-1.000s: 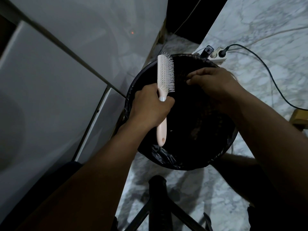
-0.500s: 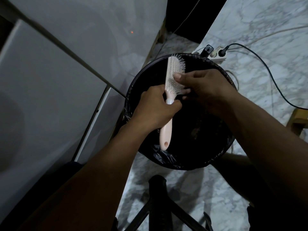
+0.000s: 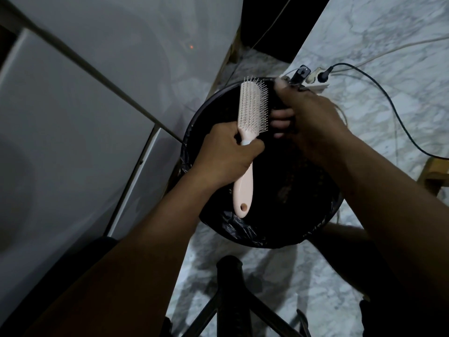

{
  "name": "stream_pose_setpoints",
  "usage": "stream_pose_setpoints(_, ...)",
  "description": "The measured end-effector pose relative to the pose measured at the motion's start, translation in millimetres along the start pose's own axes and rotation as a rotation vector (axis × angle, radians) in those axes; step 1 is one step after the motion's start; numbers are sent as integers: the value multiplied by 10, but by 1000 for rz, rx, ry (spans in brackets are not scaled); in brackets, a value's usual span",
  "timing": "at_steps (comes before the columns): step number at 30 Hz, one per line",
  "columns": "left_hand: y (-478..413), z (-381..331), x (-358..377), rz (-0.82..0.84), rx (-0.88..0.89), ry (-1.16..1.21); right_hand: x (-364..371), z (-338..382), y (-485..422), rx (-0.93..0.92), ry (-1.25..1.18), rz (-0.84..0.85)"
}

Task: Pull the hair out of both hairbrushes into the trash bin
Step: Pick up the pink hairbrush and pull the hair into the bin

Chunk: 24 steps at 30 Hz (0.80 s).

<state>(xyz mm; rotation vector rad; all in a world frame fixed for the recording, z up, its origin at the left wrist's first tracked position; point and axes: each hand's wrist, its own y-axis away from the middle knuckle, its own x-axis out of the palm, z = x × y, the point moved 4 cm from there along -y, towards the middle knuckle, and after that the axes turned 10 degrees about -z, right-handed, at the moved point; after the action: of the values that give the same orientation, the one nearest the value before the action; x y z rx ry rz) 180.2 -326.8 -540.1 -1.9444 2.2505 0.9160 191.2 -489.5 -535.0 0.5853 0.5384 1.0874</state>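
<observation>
My left hand (image 3: 228,154) grips a pale pink hairbrush (image 3: 252,105) by the neck of its handle and holds it upright over the round trash bin (image 3: 243,231), which has a black liner. The bristles face right. My right hand (image 3: 313,122) is just right of the brush head, with thumb and curled fingers closed around a dark wad that looks like hair. The wad is hard to tell from the dark inside of the bin. A second hairbrush is not in view.
A white cabinet front (image 3: 97,117) rises close on the left of the bin. Behind the bin lies a power strip (image 3: 313,80) with a black cable (image 3: 393,110) trailing over the marble floor. A black stool frame (image 3: 229,288) stands in front, and a wooden piece (image 3: 435,173) at the right edge.
My right hand went to the bristles, pinched at them, and has now drawn away to the right and up. My left hand tilted the brush slightly and kept its grip.
</observation>
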Motion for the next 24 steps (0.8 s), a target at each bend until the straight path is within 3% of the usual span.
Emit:
stream_pose_setpoints(2, 0, 6, 8, 34, -10, 45, 82, -14, 45, -103, 61, 68)
stream_pose_setpoints(6, 27, -20, 25, 100, -19, 128, 81, 20, 55, -198, -24, -27)
stream_pose_setpoints(12, 38, -33, 25, 112, -35, 100, 13, -23, 17, -120, -87, -136)
stream_pose_setpoints(15, 45, 3, -6, 94, -48, -8, -8, -33, 23, 46, -132, -212)
stream_pose_setpoints(18, 32, 57, -54, 29, -31, -203, -136, 21, 50, 54, 78, -353)
stream_pose_setpoints(21, 24, 63, -75, -1, -28, -240, -112, 10, 37, -109, 319, -282)
stream_pose_setpoints(24, 41, 39, -79, 2, -41, -245, 3, -79, 20, -33, 354, -106)
